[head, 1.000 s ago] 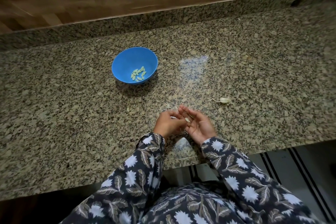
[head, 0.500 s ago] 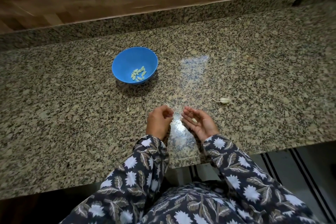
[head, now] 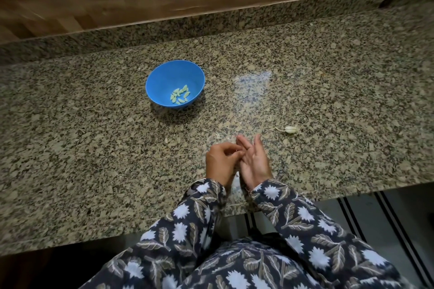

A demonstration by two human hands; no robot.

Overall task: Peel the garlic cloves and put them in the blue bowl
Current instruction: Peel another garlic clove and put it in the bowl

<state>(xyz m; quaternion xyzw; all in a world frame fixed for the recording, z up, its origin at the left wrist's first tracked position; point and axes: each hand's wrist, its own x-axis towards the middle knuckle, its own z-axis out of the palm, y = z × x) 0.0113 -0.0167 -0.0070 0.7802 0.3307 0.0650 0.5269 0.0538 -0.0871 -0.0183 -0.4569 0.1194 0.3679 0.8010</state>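
Note:
The blue bowl [head: 156,77] stands on the granite counter [head: 94,148] at the middle left, with several peeled pale cloves [head: 179,96] in its bottom. My hands meet near the counter's front edge. The fingers of my left hand [head: 219,163] are curled and touch the fingers of my right hand [head: 254,163], which point straight away from me. No clove shows between them; anything held there is hidden. A small whitish garlic piece with a stem [head: 290,129] lies on the counter just right of my hands.
A raised granite ledge [head: 234,21] and a wooden wall run along the back. Small bits of garlic skin [head: 166,140] lie on the counter left of my hands. The counter's front edge steps back at the right, above a striped floor.
Half a second ago my hands were apart, with a clove lying on my upturned right palm. They have come together again, and the clove is out of sight.

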